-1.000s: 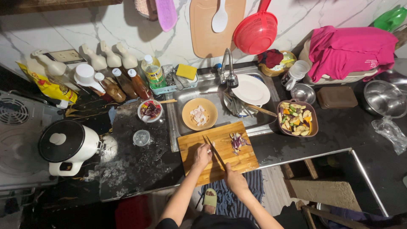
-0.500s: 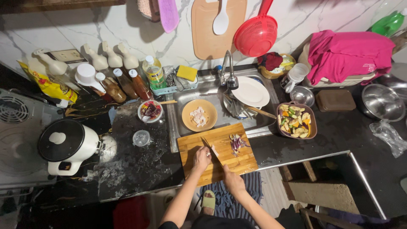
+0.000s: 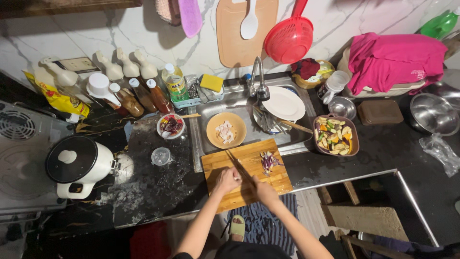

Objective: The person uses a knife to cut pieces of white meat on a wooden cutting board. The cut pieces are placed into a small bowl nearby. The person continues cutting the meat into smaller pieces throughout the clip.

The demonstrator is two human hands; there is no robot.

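Head view, item by item.

Board (image 3: 247,165): wooden, bridging the front edge of the sink (image 3: 239,103). It is stiff and flat, and likely to slide on the wet surface (image 3: 158,187), so you steady it with your weight.

Left hand (image 3: 226,181): yours, fingers curled down onto the board, just beside the blade. What lies under the fingertips is hidden; I cannot tell whether the grip pinches a piece of food.

Right hand (image 3: 265,189): yours, grip pressed together around the handle of the knife (image 3: 238,165). The blade runs up and left from the hand, low over the board. The knife is stiff, light and sharp: take hold at the handle only.

Onion (image 3: 269,161): a small purple chopped heap on the board's right part, apart from both hands. Probably soft, moist and slippery; gather it in a loose pinch or scrape it with the blade.

Orange bowl (image 3: 226,130): in the sink, just behind the board, holding pale pieces.

Brown bowl (image 3: 335,135): right of the sink, mixed cut vegetables.

Small bowl (image 3: 171,126): left of the sink, dark red contents.

Cooker (image 3: 79,163): white, black lid, far left.
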